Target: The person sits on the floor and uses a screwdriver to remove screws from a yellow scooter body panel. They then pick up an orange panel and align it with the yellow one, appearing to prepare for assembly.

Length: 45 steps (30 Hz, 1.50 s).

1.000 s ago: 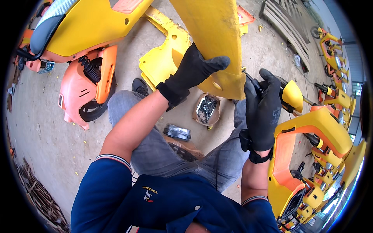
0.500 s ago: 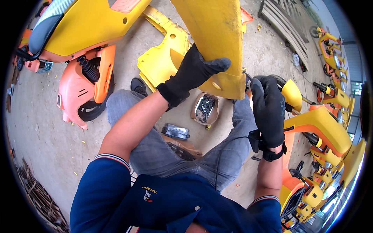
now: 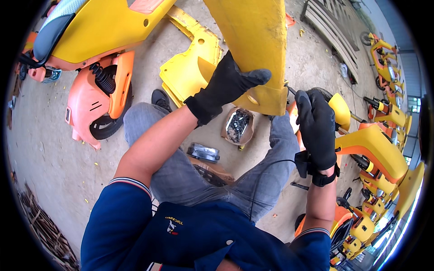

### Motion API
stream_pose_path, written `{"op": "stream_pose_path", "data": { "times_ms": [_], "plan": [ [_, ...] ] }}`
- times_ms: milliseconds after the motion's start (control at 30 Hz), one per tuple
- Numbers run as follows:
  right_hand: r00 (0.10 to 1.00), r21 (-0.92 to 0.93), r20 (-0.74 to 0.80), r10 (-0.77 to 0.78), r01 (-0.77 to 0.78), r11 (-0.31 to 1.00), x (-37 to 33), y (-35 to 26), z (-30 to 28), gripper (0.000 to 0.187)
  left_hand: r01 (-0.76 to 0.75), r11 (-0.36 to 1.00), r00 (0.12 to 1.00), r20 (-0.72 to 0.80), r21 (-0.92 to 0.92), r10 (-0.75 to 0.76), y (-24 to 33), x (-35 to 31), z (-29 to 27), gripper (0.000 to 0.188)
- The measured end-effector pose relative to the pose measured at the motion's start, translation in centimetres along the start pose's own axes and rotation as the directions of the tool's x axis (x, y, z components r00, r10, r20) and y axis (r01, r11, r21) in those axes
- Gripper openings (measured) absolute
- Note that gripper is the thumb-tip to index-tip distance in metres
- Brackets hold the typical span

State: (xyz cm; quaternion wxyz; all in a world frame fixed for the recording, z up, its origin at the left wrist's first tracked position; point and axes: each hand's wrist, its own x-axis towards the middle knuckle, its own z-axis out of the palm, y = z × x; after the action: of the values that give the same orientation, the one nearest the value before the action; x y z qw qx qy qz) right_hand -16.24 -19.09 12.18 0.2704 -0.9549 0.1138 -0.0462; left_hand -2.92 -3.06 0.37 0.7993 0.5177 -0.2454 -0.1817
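A: Where do we find the yellow panel [image 3: 257, 40]?
B: Ahead of us, between the knees, near end lowest. Our left hand [image 3: 224, 80] is clamped on its left edge, thumb across the face; we judge that this grip steadies the near end.
A: And our right hand [image 3: 318, 128]?
B: Just right of the panel's near corner, fingers bent. A thin dark shaft [image 3: 291, 90] shows between; we cannot tell whether the fingers pinch it.
A: Which containers do we have?
B: Nearer than the panel, a brown container [image 3: 248, 135] holds small metal parts [image 3: 238, 124], probably placed there for easy reach. Nearer still, a clear housing [image 3: 203, 152] sits by a brown carton [image 3: 218, 169], its dark contents unidentifiable.
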Motion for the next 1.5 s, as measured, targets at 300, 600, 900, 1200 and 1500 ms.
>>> {"op": "stream_pose_path", "data": {
  "times_ms": [300, 600, 900, 1200, 1500],
  "plan": [
    [0.931, -0.441, -0.169, -0.322, 0.221, 0.87, -0.6, -1.1, 1.0, 0.018, -0.012, 0.999, 1.0, -0.016, 0.045, 0.013, -0.3, 0.1, 0.1, 0.063],
    [0.996, 0.277, 0.031, 0.082, -0.088, 0.957, 0.0, 0.3, 0.2, 0.016, -0.004, 1.0, 1.0, 0.008, 0.012, 0.004, -0.2, 0.1, 0.2, 0.062],
    [0.912, -0.482, -0.145, -0.383, 0.273, 0.833, -0.6, -1.0, 1.0, 0.021, -0.019, 0.999, 1.0, -0.011, 0.045, 0.02, -0.8, 0.2, 0.1, 0.065],
    [0.988, 0.387, 0.091, 0.127, -0.153, 0.909, 0.0, 0.7, -0.2, 0.019, 0.007, 1.0, 1.0, 0.003, 0.03, -0.007, -0.3, -0.2, 0.3, 0.068],
    [0.916, -0.511, -0.084, -0.392, 0.298, 0.806, -0.5, -0.1, 0.6, 0.017, 0.013, 0.999, 1.0, -0.013, 0.039, -0.013, -1.0, -0.2, 0.4, 0.07]
  ]
}}
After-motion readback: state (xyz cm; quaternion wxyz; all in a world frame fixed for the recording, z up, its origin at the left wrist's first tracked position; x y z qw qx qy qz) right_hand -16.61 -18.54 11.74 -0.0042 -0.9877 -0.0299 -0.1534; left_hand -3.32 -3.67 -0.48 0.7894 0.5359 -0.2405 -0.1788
